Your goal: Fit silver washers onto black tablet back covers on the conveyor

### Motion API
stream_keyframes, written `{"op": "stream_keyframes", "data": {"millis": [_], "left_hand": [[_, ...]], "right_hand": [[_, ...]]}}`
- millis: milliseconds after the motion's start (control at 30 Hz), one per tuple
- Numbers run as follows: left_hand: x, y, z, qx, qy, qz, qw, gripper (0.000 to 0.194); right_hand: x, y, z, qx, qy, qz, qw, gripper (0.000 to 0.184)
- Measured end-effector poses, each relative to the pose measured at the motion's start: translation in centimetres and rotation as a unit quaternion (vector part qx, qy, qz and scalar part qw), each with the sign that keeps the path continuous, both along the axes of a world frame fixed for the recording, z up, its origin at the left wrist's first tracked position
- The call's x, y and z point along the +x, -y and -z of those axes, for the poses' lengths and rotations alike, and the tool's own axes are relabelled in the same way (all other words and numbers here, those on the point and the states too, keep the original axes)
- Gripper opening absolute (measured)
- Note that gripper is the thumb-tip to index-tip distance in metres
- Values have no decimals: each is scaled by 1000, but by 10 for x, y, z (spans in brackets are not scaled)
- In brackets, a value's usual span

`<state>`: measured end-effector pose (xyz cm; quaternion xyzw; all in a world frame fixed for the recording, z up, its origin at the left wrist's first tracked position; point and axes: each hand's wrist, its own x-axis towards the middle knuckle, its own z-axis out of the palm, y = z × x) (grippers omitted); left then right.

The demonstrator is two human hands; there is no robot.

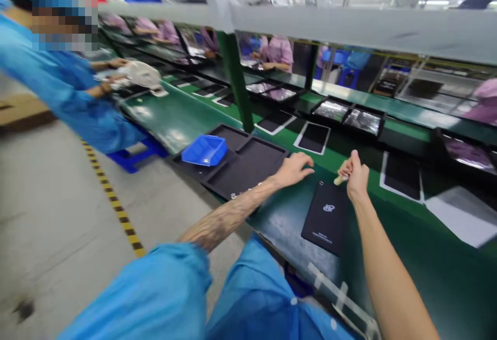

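A black tablet back cover (326,217) with a small white logo lies face down on the green conveyor belt (407,257) in front of me. My right hand (355,174) is closed on a small pale stick-like tool (338,179), its tip at the cover's top edge. My left hand (295,168) rests with curled fingers on the corner of a black foam tray (248,166), just left of the cover, holding nothing that I can see.
A blue plastic bin (205,150) sits on the black tray. More dark tablets (313,137) and trays (363,121) lie along the belt. A green post (235,78) rises behind the tray. A person in blue (66,91) works at the left; others sit across the line.
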<state>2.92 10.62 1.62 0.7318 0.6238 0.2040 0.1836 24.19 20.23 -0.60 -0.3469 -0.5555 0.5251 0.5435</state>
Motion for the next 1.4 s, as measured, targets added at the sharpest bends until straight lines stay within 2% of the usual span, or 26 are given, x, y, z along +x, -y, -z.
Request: {"op": "stream_keyframes", "data": {"millis": [67,133,200,300,400,567,667,833,1100,1233,1400], "left_hand": [[-39,32,21,32,15,-66,997,28],[-78,71,42,107,8,-148,983,28],[-108,113,58,115,-13,-179,977,33],[-124,166,72,61,-50,-212,974,39],[-117,190,78,15,-81,-227,970,43],[-107,187,76,-5,-100,-234,967,46],[-107,177,70,-31,-83,-218,972,48],[-104,155,60,-74,-32,-196,977,46],[-97,124,51,-116,-59,-168,977,31],[-94,119,42,-139,-56,-179,972,20],[-96,120,37,-142,-40,-208,967,13]], "right_hand": [[-12,0,3,-12,-27,7,1000,74],[-23,2,8,-12,-30,8,999,73],[-32,6,14,-13,-19,-2,1000,72],[-42,12,24,-20,-8,-27,999,72],[-47,16,35,-33,5,-44,998,72],[-48,19,49,-9,56,-55,997,73],[-49,21,51,12,80,-53,995,74],[-48,22,53,3,87,-61,994,73],[-40,21,64,21,87,-87,992,68],[-38,22,65,46,96,-88,990,66],[-36,23,77,48,92,-93,990,61]]}}
